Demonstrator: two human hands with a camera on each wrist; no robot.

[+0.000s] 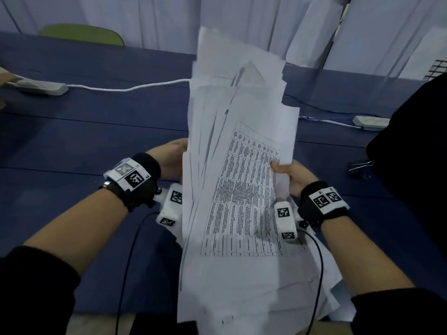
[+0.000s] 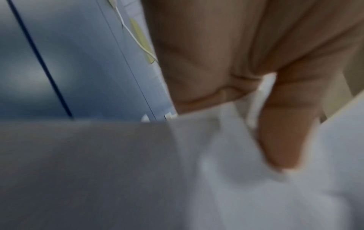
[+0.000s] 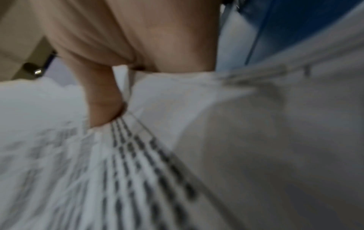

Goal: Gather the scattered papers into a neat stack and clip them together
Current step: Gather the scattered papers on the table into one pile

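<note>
A loose, uneven bundle of white papers (image 1: 237, 165) is held up over the blue table (image 1: 84, 131), its top sheet printed with a table of text. My left hand (image 1: 173, 157) grips the bundle's left edge, the thumb (image 2: 281, 132) lying on the sheets (image 2: 246, 186). My right hand (image 1: 287, 174) pinches the right edge, its thumb (image 3: 104, 105) pressed onto the printed page (image 3: 122, 171). The sheets fan out at different angles at top and bottom. A black binder clip (image 1: 360, 165) lies on the table to the right of my right hand.
A white power strip (image 1: 41, 87) with its cord (image 1: 125, 89) lies at the far left. Another strip (image 1: 370, 122) with cables sits at the far right. A dark shape (image 1: 416, 151) covers the right edge. White curtains (image 1: 242, 18) and a green chair back (image 1: 82, 35) stand behind.
</note>
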